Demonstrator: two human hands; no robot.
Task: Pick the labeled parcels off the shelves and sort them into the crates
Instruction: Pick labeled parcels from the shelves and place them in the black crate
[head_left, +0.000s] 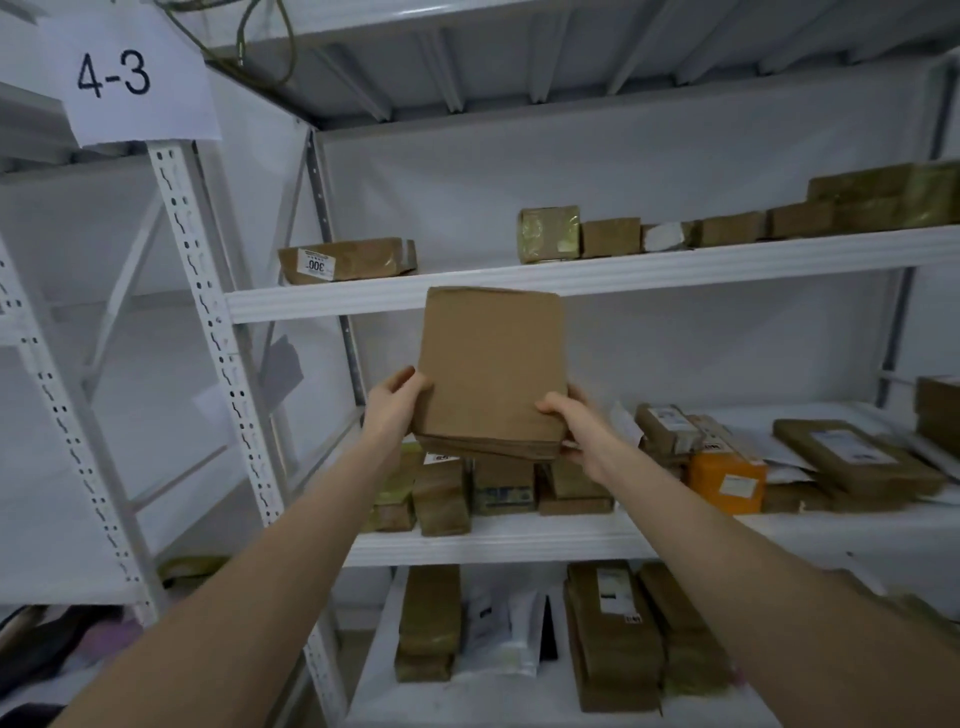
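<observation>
A flat brown cardboard parcel is held up in front of the white shelving, its plain face toward me and no label showing. My left hand grips its lower left edge, thumb on the front. My right hand grips the lower right corner, fingers wrapped underneath. Both arms reach forward from the bottom of the view. No crate is in view.
The upper shelf carries a labeled flat parcel and a row of brown boxes. On the middle shelf lie more parcels, including an orange one. The bottom shelf holds long brown packs. A "4-3" sign hangs on the upright at left.
</observation>
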